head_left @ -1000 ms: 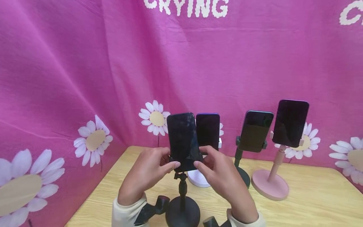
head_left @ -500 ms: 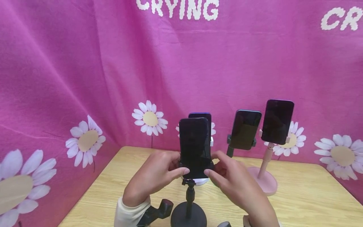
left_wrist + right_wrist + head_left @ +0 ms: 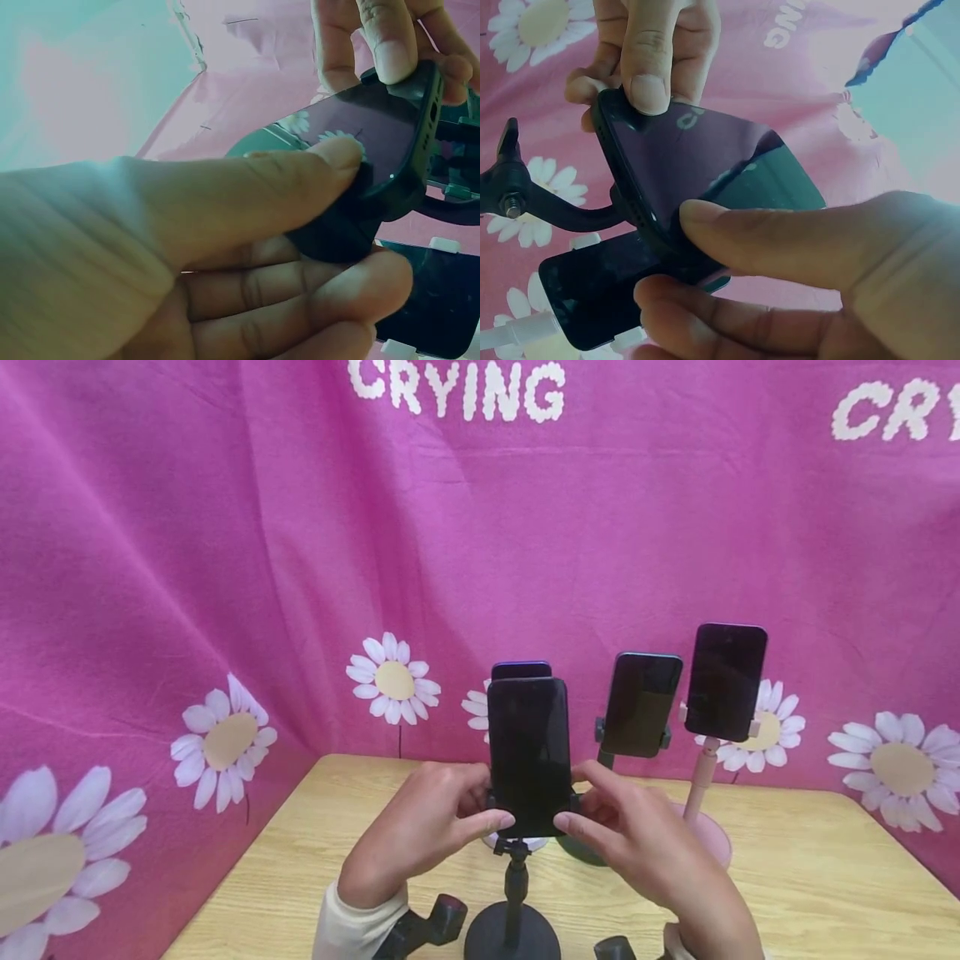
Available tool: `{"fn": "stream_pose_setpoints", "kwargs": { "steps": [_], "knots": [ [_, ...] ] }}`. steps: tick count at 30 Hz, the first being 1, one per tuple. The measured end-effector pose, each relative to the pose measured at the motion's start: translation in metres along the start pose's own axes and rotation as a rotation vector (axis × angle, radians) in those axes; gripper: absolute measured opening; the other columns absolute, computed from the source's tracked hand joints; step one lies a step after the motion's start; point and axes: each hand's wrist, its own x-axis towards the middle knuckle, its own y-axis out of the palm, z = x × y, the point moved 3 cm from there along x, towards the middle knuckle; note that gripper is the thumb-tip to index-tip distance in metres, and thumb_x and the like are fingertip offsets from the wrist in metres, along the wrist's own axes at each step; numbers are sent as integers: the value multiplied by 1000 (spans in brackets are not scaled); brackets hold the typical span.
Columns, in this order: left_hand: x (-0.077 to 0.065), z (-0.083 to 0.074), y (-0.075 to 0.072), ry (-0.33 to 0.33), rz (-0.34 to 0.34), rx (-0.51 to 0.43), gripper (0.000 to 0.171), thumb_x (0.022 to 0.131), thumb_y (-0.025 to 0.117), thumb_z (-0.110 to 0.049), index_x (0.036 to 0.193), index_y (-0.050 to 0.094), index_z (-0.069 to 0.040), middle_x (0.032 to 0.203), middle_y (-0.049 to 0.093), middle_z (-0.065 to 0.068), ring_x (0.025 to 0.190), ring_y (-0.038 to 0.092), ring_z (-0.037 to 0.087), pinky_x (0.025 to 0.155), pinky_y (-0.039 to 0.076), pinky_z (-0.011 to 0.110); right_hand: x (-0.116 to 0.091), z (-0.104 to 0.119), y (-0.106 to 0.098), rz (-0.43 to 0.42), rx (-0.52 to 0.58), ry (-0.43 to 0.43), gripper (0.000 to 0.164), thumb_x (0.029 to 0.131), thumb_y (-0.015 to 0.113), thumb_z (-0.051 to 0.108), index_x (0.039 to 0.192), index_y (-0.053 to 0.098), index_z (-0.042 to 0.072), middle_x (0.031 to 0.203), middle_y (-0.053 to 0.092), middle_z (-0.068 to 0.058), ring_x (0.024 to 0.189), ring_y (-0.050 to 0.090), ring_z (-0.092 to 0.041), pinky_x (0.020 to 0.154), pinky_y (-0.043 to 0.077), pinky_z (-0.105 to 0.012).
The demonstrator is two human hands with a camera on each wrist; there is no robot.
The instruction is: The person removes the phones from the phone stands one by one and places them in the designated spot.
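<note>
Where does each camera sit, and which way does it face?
Head: head-worn, facing forward and down at front phone; left hand, right hand visible.
Left wrist: worn there, facing the front phone; left hand near, right hand beyond.
Right wrist: worn there, facing the front phone; right hand near, left hand beyond.
Wrist views share: front phone, left hand, right hand.

A dark-screened phone [image 3: 529, 752] stands upright atop a round-based black stand [image 3: 515, 887].

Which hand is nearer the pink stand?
Right. The right hand holds the right side of the front phone, partly covering the pink stand in the head view; the left hand holds the phone's left side, farther away.
</note>
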Motion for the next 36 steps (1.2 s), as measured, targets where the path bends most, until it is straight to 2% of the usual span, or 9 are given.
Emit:
{"fn": "stream_pose_setpoints", "kwargs": {
  "steps": [9,17,25,30,36],
  "knots": [
    [2,3,0,29,16,-40,16,80,80,-21,83,66,-13,68,65,-9,60,59,-2,60,49,21,2,-6,-1,24,52,-43,32,84,75,24,111,60,15,79,67,9,67,63,-6,65,54,-24],
    [2,6,0,54,23,-85,14,80,80,-22,87,69,-16,68,63,-12,63,59,-1,60,50,25,5,-12,-1,37,93,-142,28,85,75,23,107,58,18,78,67,10,62,61,-9,59,52,-25],
    [2,9,1,74,26,-114,19,81,79,-24,98,72,-18,72,66,-13,68,61,-1,64,50,24,6,-18,-2,35,113,-192,24,86,74,23,94,52,17,74,61,9,60,55,-7,55,49,-24],
    [2,8,2,74,28,-123,22,81,79,-23,102,72,-19,76,67,-13,69,62,-1,67,51,25,6,-21,-3,34,137,-204,26,85,75,24,93,51,18,75,60,7,63,58,-8,58,51,-24],
    [4,6,3,85,21,-104,19,80,80,-22,96,71,-17,75,67,-12,69,62,-2,67,50,25,5,-25,-4,27,162,-198,26,84,76,25,93,53,17,75,57,6,67,60,-10,62,53,-25]
  ]
}}
